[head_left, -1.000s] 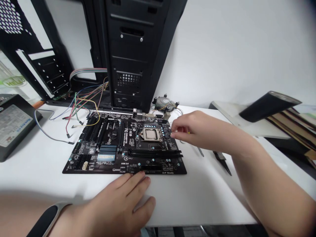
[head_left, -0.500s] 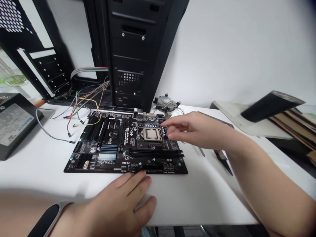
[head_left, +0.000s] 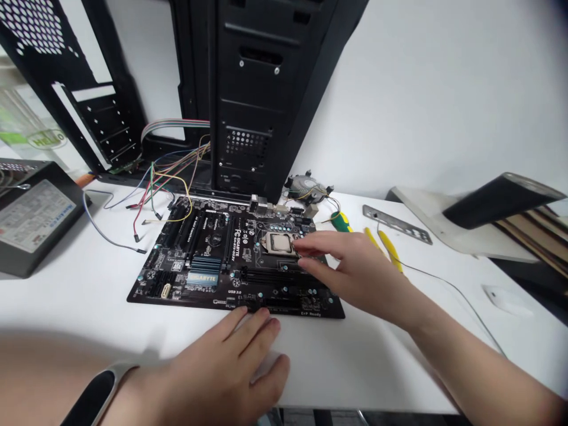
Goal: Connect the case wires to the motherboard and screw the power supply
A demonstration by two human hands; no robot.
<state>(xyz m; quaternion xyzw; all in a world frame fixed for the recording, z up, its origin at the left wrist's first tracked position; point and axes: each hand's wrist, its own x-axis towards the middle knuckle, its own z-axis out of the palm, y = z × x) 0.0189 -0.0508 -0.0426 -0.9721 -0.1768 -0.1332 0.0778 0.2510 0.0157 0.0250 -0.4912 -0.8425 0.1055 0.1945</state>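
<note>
A black motherboard (head_left: 222, 236) lies flat on the white table, with a silver processor (head_left: 281, 243) in its socket. My right hand (head_left: 339, 260) reaches over the board's right side, thumb and fingers apart, fingertips at the socket's right edge. Nothing shows between those fingers. My left hand (head_left: 231, 361) rests palm down with its fingers spread at the board's front edge, fingertips touching it. A blue-grey heatsink (head_left: 202, 272) sits on the left part of the board.
A black computer case (head_left: 252, 106) stands behind, loose wires (head_left: 177, 160) coming from it. At left is a power supply (head_left: 38, 219). A fan cooler (head_left: 308, 188), yellow-handled pliers (head_left: 390, 249), a metal bracket (head_left: 397, 225) and a white mouse (head_left: 506, 299) lie at right.
My right hand has moved left and down to the socket's edge. The view has shifted, and the pliers and mouse now show on the right. My left hand stays at the board's front edge.
</note>
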